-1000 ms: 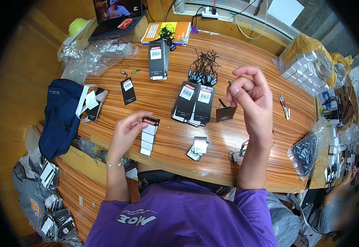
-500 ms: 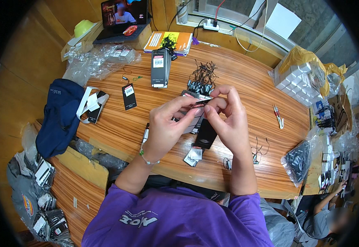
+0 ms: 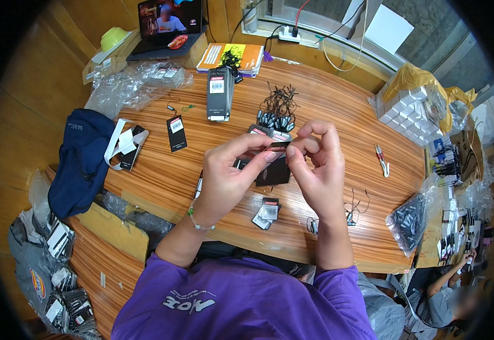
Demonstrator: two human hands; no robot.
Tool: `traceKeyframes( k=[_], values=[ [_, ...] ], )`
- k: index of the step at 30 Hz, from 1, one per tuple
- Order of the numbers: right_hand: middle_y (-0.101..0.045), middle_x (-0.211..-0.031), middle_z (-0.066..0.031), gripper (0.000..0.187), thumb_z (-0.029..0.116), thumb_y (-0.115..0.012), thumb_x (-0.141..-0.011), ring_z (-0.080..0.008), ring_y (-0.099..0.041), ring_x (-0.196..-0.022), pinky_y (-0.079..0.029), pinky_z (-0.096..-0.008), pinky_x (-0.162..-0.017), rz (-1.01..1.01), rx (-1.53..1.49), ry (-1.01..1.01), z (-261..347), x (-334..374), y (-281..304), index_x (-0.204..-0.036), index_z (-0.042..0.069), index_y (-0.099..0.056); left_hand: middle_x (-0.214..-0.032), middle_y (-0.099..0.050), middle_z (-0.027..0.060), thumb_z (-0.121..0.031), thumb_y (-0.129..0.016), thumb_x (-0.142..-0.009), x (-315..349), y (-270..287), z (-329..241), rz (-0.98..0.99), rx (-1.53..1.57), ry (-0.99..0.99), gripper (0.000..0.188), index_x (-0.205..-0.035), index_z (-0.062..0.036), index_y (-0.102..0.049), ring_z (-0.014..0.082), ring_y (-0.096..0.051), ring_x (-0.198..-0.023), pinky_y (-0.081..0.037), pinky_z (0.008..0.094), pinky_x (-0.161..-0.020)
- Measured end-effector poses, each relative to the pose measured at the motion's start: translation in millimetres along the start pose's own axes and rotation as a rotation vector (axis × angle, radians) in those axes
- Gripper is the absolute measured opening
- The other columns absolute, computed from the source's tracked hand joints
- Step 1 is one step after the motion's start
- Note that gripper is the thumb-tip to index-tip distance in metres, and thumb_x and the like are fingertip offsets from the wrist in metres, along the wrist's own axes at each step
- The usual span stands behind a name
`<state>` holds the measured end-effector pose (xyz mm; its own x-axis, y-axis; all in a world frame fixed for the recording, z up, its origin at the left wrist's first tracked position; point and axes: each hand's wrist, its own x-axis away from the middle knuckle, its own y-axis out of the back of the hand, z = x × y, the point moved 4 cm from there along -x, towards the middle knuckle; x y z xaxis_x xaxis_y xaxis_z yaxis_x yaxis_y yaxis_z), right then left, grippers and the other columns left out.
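Over the middle of the table, my left hand [image 3: 231, 169] pinches a dark hang tag [image 3: 280, 145] between thumb and fingers, seen nearly edge-on. My right hand [image 3: 318, 164] is closed in a pinch at the tag's right end; any string there is too small to make out. Beneath my hands lies a plain black tag or card [image 3: 273, 174], partly covered by my left hand. Just beyond them are grey-black tags with labels [image 3: 281, 136] and a bundle of black strings [image 3: 280, 102] with pale-blue fasteners. A few small labelled tags [image 3: 269, 211] lie closer to me.
A stack of labelled tags [image 3: 218, 102] stands toward the back, with a single tag [image 3: 176, 133] to its left. Snips [image 3: 382, 160] lie at right, near a plastic bag of dark pieces [image 3: 408, 221] and white boxes [image 3: 408, 110]. A navy cloth bag [image 3: 80, 161] sits left; another person [image 3: 448, 294] is at lower right.
The held tag now shows thinner, nearly edge-on. My right hand has shifted slightly right. More of the dark card beneath shows, and it lies at a flatter angle.
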<state>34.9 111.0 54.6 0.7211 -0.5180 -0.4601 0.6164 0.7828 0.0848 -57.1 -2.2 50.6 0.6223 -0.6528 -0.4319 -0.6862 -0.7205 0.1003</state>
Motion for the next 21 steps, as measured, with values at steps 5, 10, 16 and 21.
traceKeyframes(
  k=[5, 10, 16, 21],
  values=[
    [-0.057, -0.068, -0.0062, 0.023, -0.007, -0.056, -0.077, -0.0089, -0.052, -0.055, -0.042, -0.0220, -0.050, -0.083, 0.236, 0.166, 12, 3, -3, -0.097, 0.001, -0.047, -0.087, -0.066, 0.0108, 0.001, -0.065, -0.077, 0, -3, 0, 0.019, -0.004, -0.011, 0.020, -0.097, 0.0013, -0.062, 0.0139, -0.064, -0.075, -0.050, 0.0246, -0.065],
    [-0.059, -0.072, -0.0085, 0.025, -0.008, -0.055, -0.078, -0.0117, -0.055, -0.056, -0.044, -0.0241, -0.051, -0.132, 0.328, 0.252, 13, 4, -4, -0.100, 0.000, -0.048, -0.087, -0.065, 0.0105, 0.002, -0.065, -0.074, -1, -7, -10, 0.032, -0.104, -0.127, 0.021, -0.095, -0.0011, -0.064, 0.0188, -0.064, -0.076, -0.050, 0.0273, -0.066],
    [-0.063, -0.088, -0.0056, 0.021, 0.002, -0.047, -0.089, -0.0076, -0.057, -0.080, -0.044, -0.0206, -0.071, 0.154, -0.272, -0.232, 5, -3, 3, -0.109, -0.003, -0.051, -0.088, -0.063, 0.0028, 0.001, -0.068, -0.063, -7, -4, -28, -0.016, -0.556, -0.628, 0.028, -0.090, -0.0091, -0.069, 0.0214, -0.058, -0.085, -0.048, 0.0316, -0.073],
    [-0.061, -0.090, -0.0045, 0.015, 0.005, -0.049, -0.090, -0.0070, -0.055, -0.084, -0.042, -0.0204, -0.076, 0.123, -0.475, -0.237, 1, -5, 5, -0.101, -0.002, -0.056, -0.087, -0.062, 0.0004, -0.008, -0.065, -0.064, -8, -6, -29, -0.062, -0.699, -0.741, 0.024, -0.087, -0.0137, -0.069, 0.0204, -0.057, -0.085, -0.044, 0.0338, -0.073]
  ],
)
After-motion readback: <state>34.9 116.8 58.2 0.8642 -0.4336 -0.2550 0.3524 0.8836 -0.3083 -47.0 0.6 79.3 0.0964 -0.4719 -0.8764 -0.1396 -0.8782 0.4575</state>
